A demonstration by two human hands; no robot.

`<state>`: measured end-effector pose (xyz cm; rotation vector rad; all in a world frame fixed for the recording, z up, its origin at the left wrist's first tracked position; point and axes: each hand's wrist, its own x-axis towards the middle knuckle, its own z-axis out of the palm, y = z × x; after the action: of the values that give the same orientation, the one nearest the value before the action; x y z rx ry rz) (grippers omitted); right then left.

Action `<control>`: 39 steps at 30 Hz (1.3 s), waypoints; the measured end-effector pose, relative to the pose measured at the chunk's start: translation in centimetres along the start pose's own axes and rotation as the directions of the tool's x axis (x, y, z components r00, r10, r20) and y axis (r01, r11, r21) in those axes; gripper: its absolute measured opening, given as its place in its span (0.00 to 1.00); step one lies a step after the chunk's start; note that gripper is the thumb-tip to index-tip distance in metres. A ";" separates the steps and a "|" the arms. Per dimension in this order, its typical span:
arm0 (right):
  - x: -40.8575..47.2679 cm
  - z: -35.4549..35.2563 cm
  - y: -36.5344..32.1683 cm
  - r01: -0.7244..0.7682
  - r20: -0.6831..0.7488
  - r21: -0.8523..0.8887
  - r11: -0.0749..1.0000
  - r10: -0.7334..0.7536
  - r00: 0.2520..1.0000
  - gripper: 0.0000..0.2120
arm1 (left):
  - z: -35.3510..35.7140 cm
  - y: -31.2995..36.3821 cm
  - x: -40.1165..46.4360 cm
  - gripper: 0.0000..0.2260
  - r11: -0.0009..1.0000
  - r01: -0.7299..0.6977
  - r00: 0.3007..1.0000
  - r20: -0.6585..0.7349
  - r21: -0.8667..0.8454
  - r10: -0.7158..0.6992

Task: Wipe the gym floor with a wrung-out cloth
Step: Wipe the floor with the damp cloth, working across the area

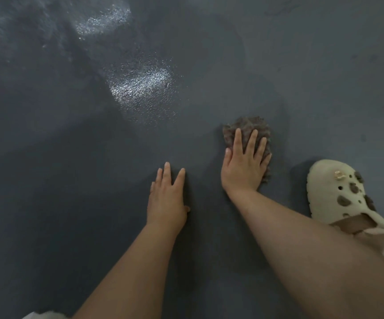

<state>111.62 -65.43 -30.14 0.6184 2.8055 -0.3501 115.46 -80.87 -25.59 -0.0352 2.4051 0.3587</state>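
On the dark grey gym floor, near the middle of the view, your two bare hands lie palm down, side by side and apart. Your right hand presses flat on the cloth, a shaggy grey-brown wad bunched on the floor just right of centre. The fingers are straight and spread across the cloth's top, not curled round it, so the grip is open and only bears down on it. The cloth shows beyond the fingertips on the far side and along the hand's right edge; the rest is hidden under the palm.

Your left hand rests on bare floor to the left of the cloth and slightly nearer to you, not touching it. Its fingers are straight and close together, the thumb tucked at the right side; this grip is likewise open and holds nothing. Both forearms run from the near edge up to the hands.

Far and left of the hands, the floor is darker and carries bright speckled glints, with a second glinting patch farther off at the upper left. To the right of the cloth, a cream clog with holes and dark charms stands on the floor, near the cloth but apart from it, its toe pointing far.
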 end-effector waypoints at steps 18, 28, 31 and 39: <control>-15.6 1.2 1.3 0.683 0.468 -0.214 0.699 -0.540 0.700 0.27 | 4.1 -1.6 -11.6 0.35 0.984 0.112 0.993 -0.032 -0.135 -0.117; -20.8 -6.0 1.1 0.356 0.492 -0.092 0.930 -0.268 0.828 0.19 | 0.7 -2.3 -20.5 0.34 0.989 0.060 0.993 -0.089 -0.136 -0.073; -23.0 -8.2 1.2 0.345 0.472 -0.088 0.934 -0.266 0.840 0.19 | -0.6 -2.0 -22.9 0.33 0.986 0.027 0.983 -0.176 -0.164 -0.056; -25.5 -9.0 0.4 0.374 0.456 -0.081 0.924 -0.299 0.838 0.18 | -1.0 -0.9 -23.8 0.34 0.991 -0.011 0.978 -0.208 -0.135 -0.017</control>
<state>132.56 -72.21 -14.39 -0.0107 2.4555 -0.2698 132.94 -83.72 -9.69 -0.1446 2.5832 0.5410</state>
